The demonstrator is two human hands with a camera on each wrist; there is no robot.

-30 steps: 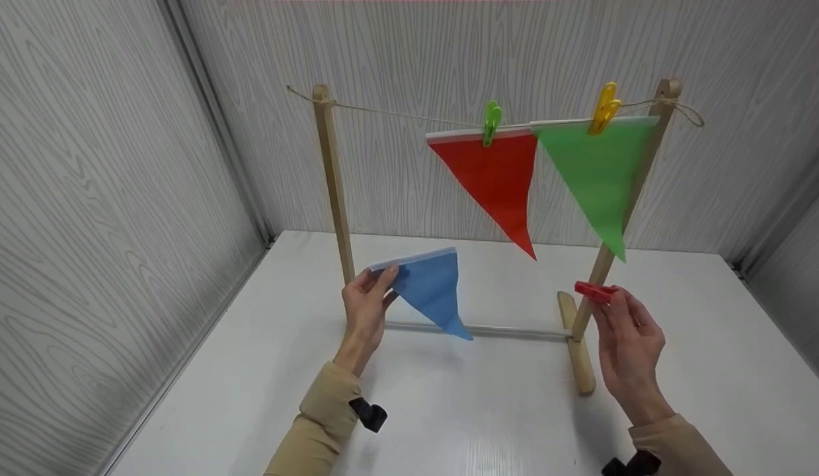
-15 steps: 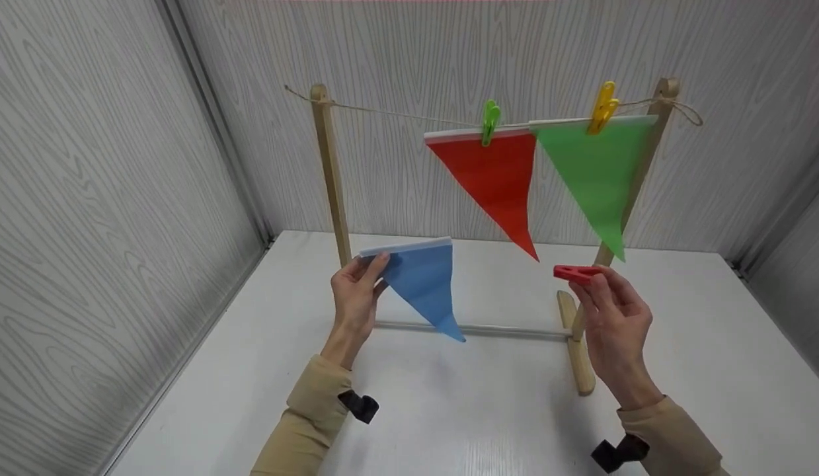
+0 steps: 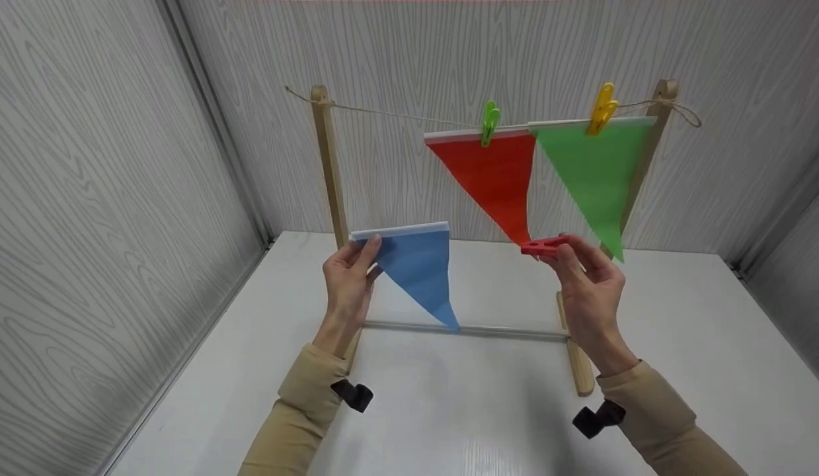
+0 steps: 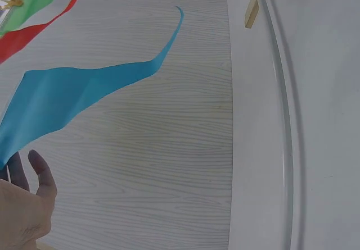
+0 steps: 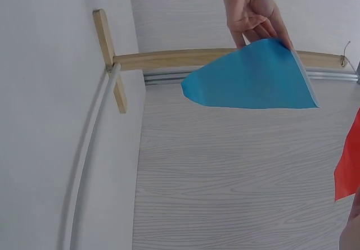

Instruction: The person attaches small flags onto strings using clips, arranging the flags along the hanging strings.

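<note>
My left hand [image 3: 348,281] pinches a blue triangular pennant [image 3: 419,268] at the left end of its white top edge; the tip hangs down. In the right wrist view the blue pennant [image 5: 253,78] dangles from the left hand's fingers. My right hand [image 3: 591,291] pinches a red clothespin [image 3: 543,247], which overlaps the tip of a red pennant [image 3: 498,175] in the head view. That pennant hangs from a string [image 3: 402,116] under a green clothespin [image 3: 490,124]. Beside it a green pennant [image 3: 594,172] hangs from a yellow clothespin [image 3: 602,109].
The string runs between a left wooden post [image 3: 328,165] and a right wooden post [image 3: 637,178]. A pale rod [image 3: 508,332] joins them low down, near a wooden foot [image 3: 581,370]. All stand on a white table [image 3: 462,396] before a grey wood-grain wall [image 3: 396,53].
My left hand has lifted the blue pennant up and slightly left. My right hand has brought the red clothespin up and left, from near the right post to the red pennant's tip.
</note>
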